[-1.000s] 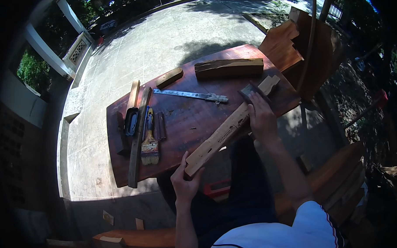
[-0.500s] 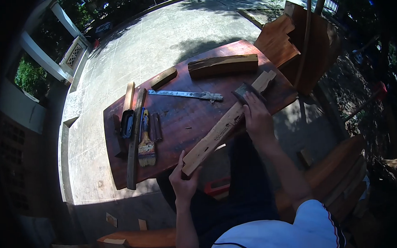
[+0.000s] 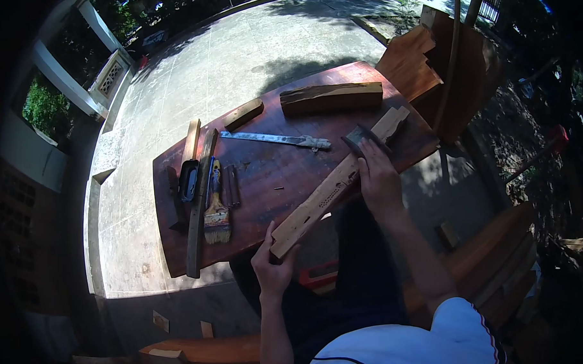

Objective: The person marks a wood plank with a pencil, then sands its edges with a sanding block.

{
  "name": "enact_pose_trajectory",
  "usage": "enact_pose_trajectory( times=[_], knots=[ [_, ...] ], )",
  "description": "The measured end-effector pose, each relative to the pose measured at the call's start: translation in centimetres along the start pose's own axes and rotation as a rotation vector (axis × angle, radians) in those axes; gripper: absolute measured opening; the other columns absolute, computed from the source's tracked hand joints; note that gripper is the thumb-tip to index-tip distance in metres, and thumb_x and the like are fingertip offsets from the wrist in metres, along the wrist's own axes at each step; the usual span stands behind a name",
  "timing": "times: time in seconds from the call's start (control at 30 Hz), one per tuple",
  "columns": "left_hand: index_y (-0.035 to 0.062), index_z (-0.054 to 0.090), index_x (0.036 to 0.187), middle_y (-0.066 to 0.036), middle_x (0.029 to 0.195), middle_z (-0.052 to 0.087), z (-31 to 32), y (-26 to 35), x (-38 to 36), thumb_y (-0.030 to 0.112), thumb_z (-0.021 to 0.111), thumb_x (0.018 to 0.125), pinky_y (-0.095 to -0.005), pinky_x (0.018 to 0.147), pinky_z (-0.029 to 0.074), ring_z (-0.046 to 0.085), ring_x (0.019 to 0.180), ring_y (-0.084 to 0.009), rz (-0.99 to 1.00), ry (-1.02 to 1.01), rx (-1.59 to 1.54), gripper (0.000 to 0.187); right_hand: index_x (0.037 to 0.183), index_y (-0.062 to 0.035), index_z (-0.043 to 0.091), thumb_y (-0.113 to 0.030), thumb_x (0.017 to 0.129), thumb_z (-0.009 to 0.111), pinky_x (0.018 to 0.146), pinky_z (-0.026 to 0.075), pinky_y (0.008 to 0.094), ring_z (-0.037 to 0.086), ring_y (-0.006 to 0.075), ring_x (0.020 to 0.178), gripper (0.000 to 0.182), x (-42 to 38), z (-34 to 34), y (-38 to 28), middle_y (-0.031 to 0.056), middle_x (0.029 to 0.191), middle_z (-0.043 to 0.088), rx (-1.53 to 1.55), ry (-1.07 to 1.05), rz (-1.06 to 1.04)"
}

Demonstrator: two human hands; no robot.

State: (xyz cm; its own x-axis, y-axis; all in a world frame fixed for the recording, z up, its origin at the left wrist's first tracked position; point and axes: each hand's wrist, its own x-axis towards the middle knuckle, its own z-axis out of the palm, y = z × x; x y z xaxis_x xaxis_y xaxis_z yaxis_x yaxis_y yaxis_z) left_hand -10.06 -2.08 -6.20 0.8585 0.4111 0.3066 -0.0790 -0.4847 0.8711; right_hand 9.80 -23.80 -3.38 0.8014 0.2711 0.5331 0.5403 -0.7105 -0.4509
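Note:
A long pale strip of wood (image 3: pixel 318 199), with small dark holes along its middle, lies slantwise over the near edge of the reddish table. Its lower end is gripped by my left hand (image 3: pixel 272 267), thumb on one side and fingers on the other. Farther up the strip, my right hand (image 3: pixel 378 172) presses a dark piece of sandpaper (image 3: pixel 360 138) against the wood, the fingers laid over it. The sandpaper's edges curl around the strip, and part of it is hidden under the fingers.
On the wooden tabletop (image 3: pixel 259 177) lie a flat metal file-like bar (image 3: pixel 264 138), a paintbrush (image 3: pixel 216 217), a dark wooden bar (image 3: pixel 199 217), a small block (image 3: pixel 243 114) and a thick wood block (image 3: pixel 331 99). Wooden boards (image 3: pixel 410 61) stand behind the table's right corner.
The view has shifted slightly. My right hand and the sandpaper remain at nearly the same place on the strip, and my left hand keeps its grip on the lower end.

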Motion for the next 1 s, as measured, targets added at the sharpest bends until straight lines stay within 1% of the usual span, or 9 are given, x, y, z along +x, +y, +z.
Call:
enact_pose_trajectory(
  times=[0.23, 0.3, 0.37, 0.47, 0.6, 0.7, 0.8, 0.9, 1.0],
  knots=[
    [-0.0034, 0.058, 0.155, -0.019, 0.119, 0.081, 0.0, -0.1, 0.3, 0.013, 0.093, 0.087, -0.0351, 0.094, 0.060, 0.079, 0.110, -0.0219, 0.004, -0.016, 0.032, 0.079, 0.141, 0.0065, 0.065, -0.015, 0.100, 0.069, 0.121, 0.047, 0.0512, 0.060, 0.0369, 0.143, 0.046, -5.9, -0.5, -6.6, 0.0234, 0.149, 0.065, 0.201, -0.235, -0.425],
    [-0.0028, 0.058, 0.155, -0.019, 0.118, 0.081, -0.2, 0.0, 0.0, 0.012, 0.093, 0.087, -0.0355, 0.093, 0.060, 0.079, 0.110, -0.0224, -0.019, -0.025, 0.026, 0.078, 0.140, 0.0070, 0.066, -0.017, 0.104, 0.066, 0.119, 0.049, 0.0509, 0.061, 0.0382, 0.141, 0.043, -2.5, -0.5, -1.9, 0.0231, 0.150, 0.065, 0.076, -0.157, -0.369],
    [-0.0024, 0.058, 0.155, -0.020, 0.117, 0.080, -0.1, -0.2, -0.1, 0.012, 0.093, 0.086, -0.0355, 0.093, 0.061, 0.079, 0.109, -0.0225, -0.006, -0.019, 0.026, 0.079, 0.140, 0.0078, 0.066, -0.019, 0.109, 0.060, 0.118, 0.049, 0.0501, 0.060, 0.0395, 0.142, 0.041, 1.5, -0.6, 3.5, 0.0237, 0.150, 0.065, 0.009, -0.046, -0.086],
    [-0.0020, 0.059, 0.155, -0.020, 0.117, 0.080, 0.0, -0.1, -0.1, 0.012, 0.093, 0.086, -0.0354, 0.092, 0.061, 0.079, 0.109, -0.0231, -0.017, -0.010, 0.011, 0.079, 0.140, 0.0084, 0.066, -0.020, 0.111, 0.056, 0.120, 0.048, 0.0489, 0.059, 0.0405, 0.143, 0.042, 3.4, 0.0, 6.3, 0.0247, 0.150, 0.064, -0.120, 0.037, 0.099],
    [-0.0021, 0.059, 0.155, -0.019, 0.115, 0.081, 0.0, 0.2, 0.2, 0.012, 0.094, 0.086, -0.0342, 0.090, 0.060, 0.080, 0.106, -0.0224, 0.013, -0.013, 0.049, 0.079, 0.140, 0.0075, 0.066, -0.018, 0.107, 0.062, 0.120, 0.047, 0.0503, 0.060, 0.0406, 0.142, 0.042, -3.0, -0.9, -2.6, 0.0249, 0.148, 0.065, 0.042, -0.187, -0.401],
    [-0.0029, 0.059, 0.155, -0.019, 0.114, 0.080, 0.0, -0.2, 0.0, 0.013, 0.094, 0.086, -0.0341, 0.090, 0.060, 0.080, 0.106, -0.0225, 0.038, -0.002, 0.068, 0.079, 0.142, 0.0064, 0.065, -0.017, 0.106, 0.063, 0.120, 0.048, 0.0497, 0.061, 0.0401, 0.141, 0.043, -1.7, -1.5, 0.2, 0.0244, 0.148, 0.065, 0.086, -0.192, -0.444],
    [-0.0034, 0.059, 0.155, -0.019, 0.115, 0.080, 0.1, 0.5, 0.3, 0.013, 0.094, 0.086, -0.0342, 0.090, 0.060, 0.080, 0.106, -0.0229, 0.044, 0.001, 0.053, 0.079, 0.143, 0.0061, 0.064, -0.021, 0.112, 0.055, 0.118, 0.049, 0.0494, 0.059, 0.0417, 0.141, 0.043, 4.0, -1.7, 8.2, 0.0269, 0.149, 0.064, -0.016, -0.049, -0.047],
    [-0.0037, 0.059, 0.154, -0.020, 0.117, 0.080, 0.0, 0.2, 0.1, 0.012, 0.094, 0.086, -0.0352, 0.092, 0.060, 0.080, 0.108, -0.0245, 0.022, -0.011, 0.039, 0.079, 0.145, 0.0083, 0.062, -0.021, 0.114, 0.052, 0.118, 0.049, 0.0474, 0.060, 0.0442, 0.140, 0.044, 5.6, -0.8, 10.6, 0.0289, 0.149, 0.063, -0.142, 0.066, 0.087],
    [-0.0034, 0.059, 0.154, -0.020, 0.117, 0.080, -0.2, 0.1, 0.0, 0.011, 0.093, 0.086, -0.0355, 0.093, 0.060, 0.080, 0.108, -0.0242, 0.010, -0.007, 0.040, 0.078, 0.146, 0.0080, 0.061, -0.018, 0.112, 0.054, 0.119, 0.048, 0.0486, 0.058, 0.0424, 0.143, 0.043, 0.9, -0.6, 3.4, 0.0274, 0.151, 0.063, -0.114, -0.080, -0.128]
  ],
)
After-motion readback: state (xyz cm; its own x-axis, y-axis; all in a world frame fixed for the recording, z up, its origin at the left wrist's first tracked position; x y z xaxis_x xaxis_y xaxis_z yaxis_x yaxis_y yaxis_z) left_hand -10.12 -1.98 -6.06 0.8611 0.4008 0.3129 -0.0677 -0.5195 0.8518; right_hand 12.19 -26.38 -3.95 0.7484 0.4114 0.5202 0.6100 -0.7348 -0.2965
